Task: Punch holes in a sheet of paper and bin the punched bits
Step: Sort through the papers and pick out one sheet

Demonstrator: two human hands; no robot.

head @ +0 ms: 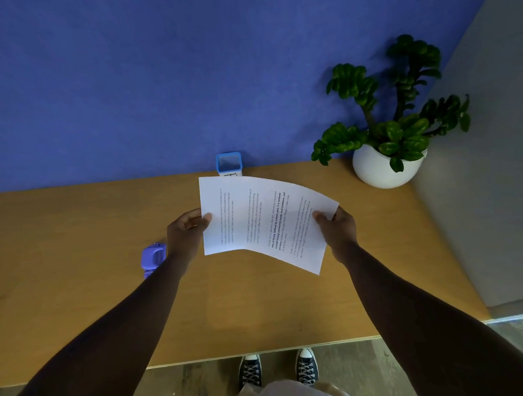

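Both hands pinch 1 printed sheet of paper above the wooden table: left hand on its left edge, right hand on its right. Left of the sheet sits a purple hole punch; behind it, a small blue-rimmed bin.

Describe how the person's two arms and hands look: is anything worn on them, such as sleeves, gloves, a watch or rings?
Both arms are bare along all that shows, with no sleeve visible. The left hand and the right hand wear no gloves. No watch, bracelet or ring can be seen on either wrist or on the fingers that show.
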